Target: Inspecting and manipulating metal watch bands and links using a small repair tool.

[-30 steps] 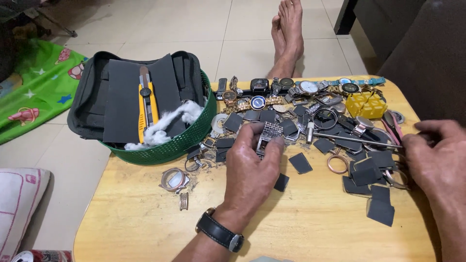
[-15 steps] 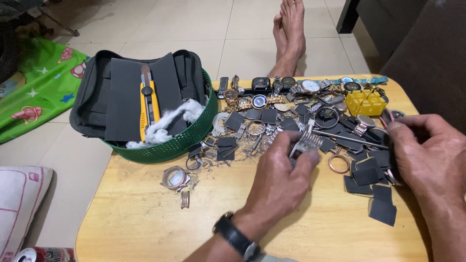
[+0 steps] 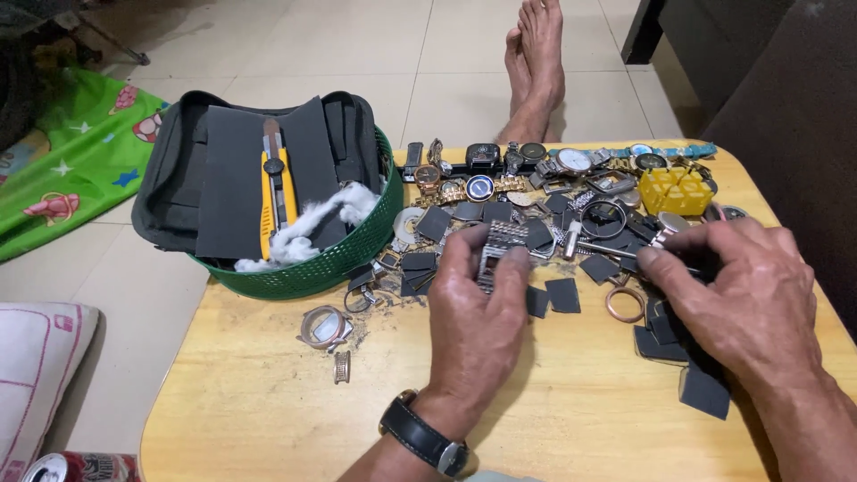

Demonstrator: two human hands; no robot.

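One metal watch bracelet [image 3: 502, 253] was pinched in the left hand [image 3: 478, 308] fingers at 12 o'clock, while the right hand [image 3: 745, 290] clamped a thin tool [image 3: 616, 253]; fitting appeared unfinished.

The near half of the pale wooden table [image 3: 268, 419] lies bare, so a hand could pass freely there, left of the left hand [image 3: 478, 312] and between it and the right hand [image 3: 741, 295]. A round green plastic basket [image 3: 344, 254] blocks the far left corner. The row of wristwatches [image 3: 536, 165], the yellow plastic block [image 3: 676, 189] and scattered dark foam squares [image 3: 562, 295] crowd the far right side.
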